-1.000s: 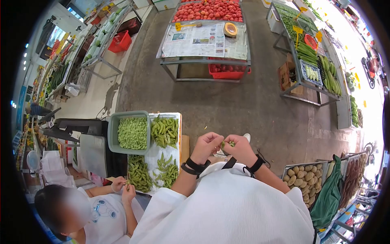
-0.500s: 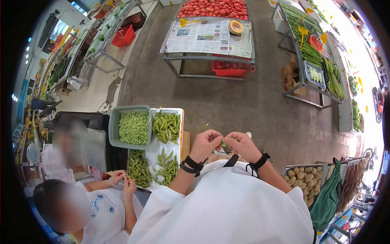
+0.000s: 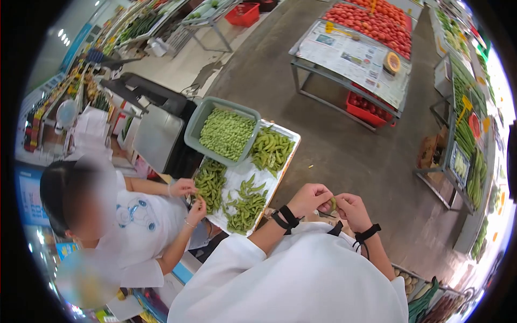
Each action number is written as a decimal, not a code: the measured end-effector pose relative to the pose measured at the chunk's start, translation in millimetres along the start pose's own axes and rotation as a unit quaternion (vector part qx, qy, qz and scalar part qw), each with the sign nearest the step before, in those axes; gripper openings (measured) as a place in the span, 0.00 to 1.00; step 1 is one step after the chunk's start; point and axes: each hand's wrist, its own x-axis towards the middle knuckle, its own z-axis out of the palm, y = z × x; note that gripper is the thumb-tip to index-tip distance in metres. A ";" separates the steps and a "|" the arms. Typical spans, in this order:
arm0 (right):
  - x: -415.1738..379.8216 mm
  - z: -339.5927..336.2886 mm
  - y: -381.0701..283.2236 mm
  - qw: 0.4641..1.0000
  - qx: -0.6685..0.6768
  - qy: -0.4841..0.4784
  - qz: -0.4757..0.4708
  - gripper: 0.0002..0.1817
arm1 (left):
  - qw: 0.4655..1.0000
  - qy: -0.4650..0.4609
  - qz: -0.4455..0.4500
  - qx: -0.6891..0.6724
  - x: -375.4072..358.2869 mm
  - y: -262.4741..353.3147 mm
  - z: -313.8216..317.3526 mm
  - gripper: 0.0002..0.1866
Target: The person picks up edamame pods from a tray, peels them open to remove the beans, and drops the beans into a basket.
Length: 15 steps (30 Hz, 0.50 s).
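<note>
In front of my chest my left hand (image 3: pixel 311 199) and my right hand (image 3: pixel 353 211) meet, fingers pinched together. Between their fingertips is a small green bean pod (image 3: pixel 333 204), partly covered by the fingers. To the left of my left hand lies a white foam tray (image 3: pixel 232 180) with piles of green pods: one at the far side (image 3: pixel 272 149), one on the left (image 3: pixel 210 182) and one nearer me (image 3: pixel 245 208). A grey-green plastic tub (image 3: pixel 192 133) full of shelled green beans (image 3: pixel 228 134) stands at the tray's far left corner.
At left, a person in a white shirt (image 3: pixel 142 215) holds something small in two hands (image 3: pixel 195 200) beside the tray. Ahead stands a newspaper-covered table (image 3: pixel 344 54) with tomatoes (image 3: pixel 366 24) and a cut papaya (image 3: pixel 392 63). A vegetable stand (image 3: pixel 458 124) runs along the right.
My view has turned left and tilted, so the tray, tub and tables appear farther right. My hands stay together, and the pod between them shows more clearly.
</note>
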 end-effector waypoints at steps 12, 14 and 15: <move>44.6 -5.3 3.6 0.986 0.148 -0.024 0.072 0.09 | 0.846 0.520 0.108 -0.043 -16.8 -87.2 -207.3 0.10; 48.0 2.7 -1.5 0.982 0.166 -0.020 0.084 0.11 | 0.824 0.537 0.107 -0.146 -3.3 -97.3 -222.9 0.11; 50.6 3.4 -1.7 0.979 0.179 -0.022 0.095 0.12 | 0.810 0.542 0.108 -0.196 4.1 -102.9 -230.2 0.11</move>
